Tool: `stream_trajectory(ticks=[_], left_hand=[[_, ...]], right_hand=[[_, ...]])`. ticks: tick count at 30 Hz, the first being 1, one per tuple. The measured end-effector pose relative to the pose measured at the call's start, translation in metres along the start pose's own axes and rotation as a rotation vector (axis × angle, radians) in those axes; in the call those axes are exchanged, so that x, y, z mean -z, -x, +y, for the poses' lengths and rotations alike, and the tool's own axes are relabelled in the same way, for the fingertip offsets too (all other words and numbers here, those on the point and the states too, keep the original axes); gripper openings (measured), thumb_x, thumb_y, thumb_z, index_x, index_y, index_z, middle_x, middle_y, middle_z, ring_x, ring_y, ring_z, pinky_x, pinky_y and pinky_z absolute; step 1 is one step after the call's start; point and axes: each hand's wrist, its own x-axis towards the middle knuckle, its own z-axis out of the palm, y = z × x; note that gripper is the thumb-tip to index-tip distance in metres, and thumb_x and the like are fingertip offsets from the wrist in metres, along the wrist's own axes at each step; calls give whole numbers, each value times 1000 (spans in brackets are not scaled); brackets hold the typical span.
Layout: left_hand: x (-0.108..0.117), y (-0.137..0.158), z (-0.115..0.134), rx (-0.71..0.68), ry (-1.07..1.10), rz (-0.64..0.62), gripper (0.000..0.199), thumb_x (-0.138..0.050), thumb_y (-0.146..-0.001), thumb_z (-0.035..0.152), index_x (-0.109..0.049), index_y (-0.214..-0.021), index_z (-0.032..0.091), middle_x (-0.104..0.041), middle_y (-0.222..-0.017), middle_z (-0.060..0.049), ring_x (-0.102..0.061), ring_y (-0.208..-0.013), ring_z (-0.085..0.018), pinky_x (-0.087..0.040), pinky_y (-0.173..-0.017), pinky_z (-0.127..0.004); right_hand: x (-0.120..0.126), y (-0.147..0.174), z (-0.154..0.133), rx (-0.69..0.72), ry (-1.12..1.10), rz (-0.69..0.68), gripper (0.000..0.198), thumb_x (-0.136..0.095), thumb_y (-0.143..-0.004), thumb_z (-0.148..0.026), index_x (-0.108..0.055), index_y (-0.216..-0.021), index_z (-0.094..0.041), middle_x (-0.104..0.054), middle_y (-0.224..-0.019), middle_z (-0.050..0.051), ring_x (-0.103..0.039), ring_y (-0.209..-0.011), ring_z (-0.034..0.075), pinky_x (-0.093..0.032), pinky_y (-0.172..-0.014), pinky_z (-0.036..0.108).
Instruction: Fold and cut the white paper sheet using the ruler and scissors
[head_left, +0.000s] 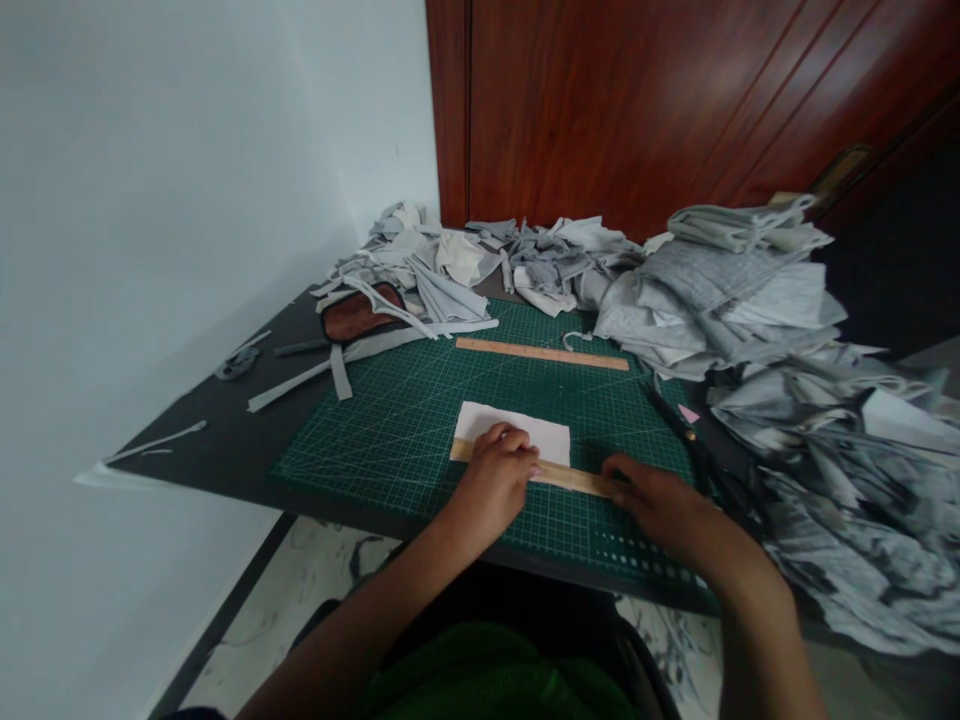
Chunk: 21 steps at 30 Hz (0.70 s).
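Observation:
A small white rectangular piece, cloth or paper [551, 438], lies flat on the green cutting mat [352, 430]. Across its lower part runs a wooden ruler [570, 477]. My left hand [501, 468] has its fingers bent down onto the ruler and the white piece. At the ruler's right end, my right hand [649, 495] grips it between thumb and fingers; the very tip is hidden. Farther up the mat lies a second wooden ruler [540, 353], which neither hand touches.
Black scissors [694, 440] lie right of the mat, beside a small pink triangle [688, 413]. Grey fabric piles [720, 300] crowd the right side, and scraps [442, 260] line the back. A brown, dark-edged pad [360, 315] sits back left. A white wall [225, 150] borders the table's left.

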Motion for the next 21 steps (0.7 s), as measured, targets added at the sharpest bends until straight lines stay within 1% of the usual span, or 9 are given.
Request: stream_trajectory(ticks=[5,9,12,15,21], left_hand=[[0,-1,0,0,-2,15,14,-66,-91,7,-76,-95,17,-67,-95,-5,-56,-102,-23,-48,-90,-39],[0,-1,0,7,18,13,15,-68,-90,7,-76,-96,18,-67,-95,-5,-56,-102,-24,-50,-92,-40],[0,-1,1,9,13,17,15,-69,-90,8,-76,-97,18,-68,-97,-5,-57,-103,-25,-50,-91,-41],[0,-1,1,4,-3,17,16,-68,-90,7,-76,-97,19,-67,-96,-5,-57,-103,-25,-50,-91,-41],[-2,-1,-1,-12,19,37,15,-69,-89,7,-76,-97,18,-67,-97,-5,-57,-103,-24,-50,-90,-40]], right_hand=[[3,3,-5,13,-29,10,23,-46,-93,-22,-63,-108,-28,-74,-104,5,-68,-99,24,-47,-86,34],[5,3,-6,7,-41,8,23,-45,-93,-25,-63,-107,-27,-73,-104,5,-67,-100,25,-46,-87,35],[5,3,-4,16,-57,-7,24,-44,-94,-29,-64,-108,-27,-73,-104,5,-68,-99,26,-47,-88,36],[6,2,0,22,-67,10,24,-45,-94,-31,-65,-109,-28,-73,-103,4,-68,-99,26,-47,-89,37],[6,-4,9,40,-64,18,22,-49,-93,-31,-68,-104,-28,-74,-100,4,-68,-98,26,-48,-88,36]])
